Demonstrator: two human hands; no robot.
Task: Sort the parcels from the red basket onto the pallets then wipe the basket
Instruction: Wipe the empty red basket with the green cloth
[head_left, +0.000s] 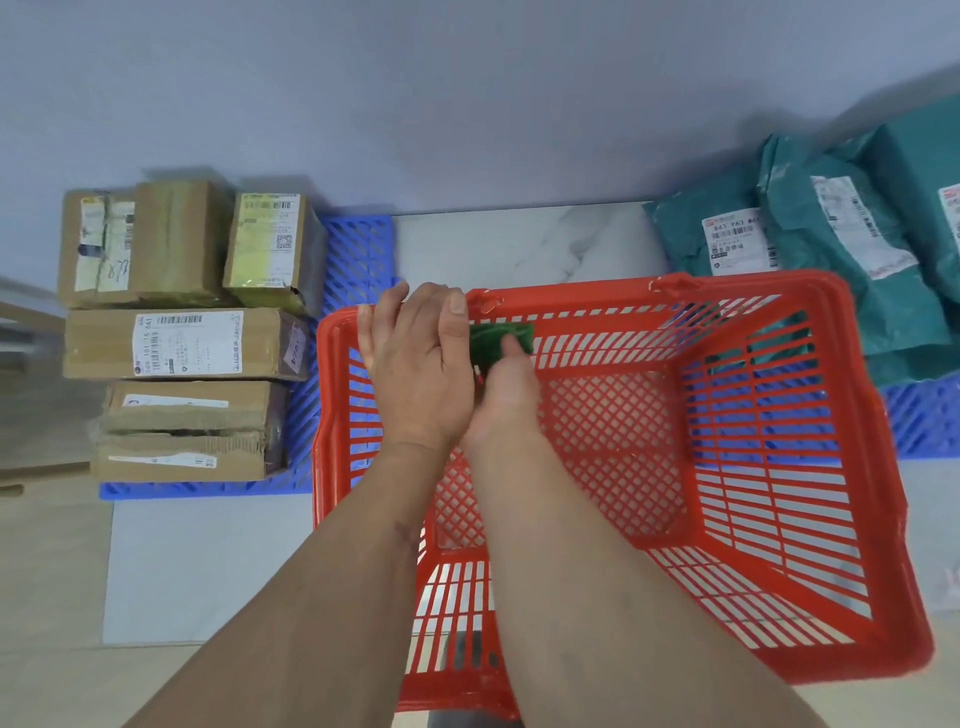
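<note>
The red basket (779, 467) stands on the floor in front of me, with no parcels inside it. My left hand (410, 358) grips the far left part of its rim. Inside the basket, my right hand (506, 384) presses a green cloth (511, 340) against the far wall, just below the rim. Several brown cardboard boxes (176, 343) lie on a blue pallet (358, 254) at the left. Teal plastic mailer bags (831, 244) are piled on another blue pallet (924, 421) at the right.
A pale wall rises behind the pallets. White marble-look floor tile (519, 244) shows between the two pallets, and grey and beige floor lies at the near left. Wooden edges appear at the far left border.
</note>
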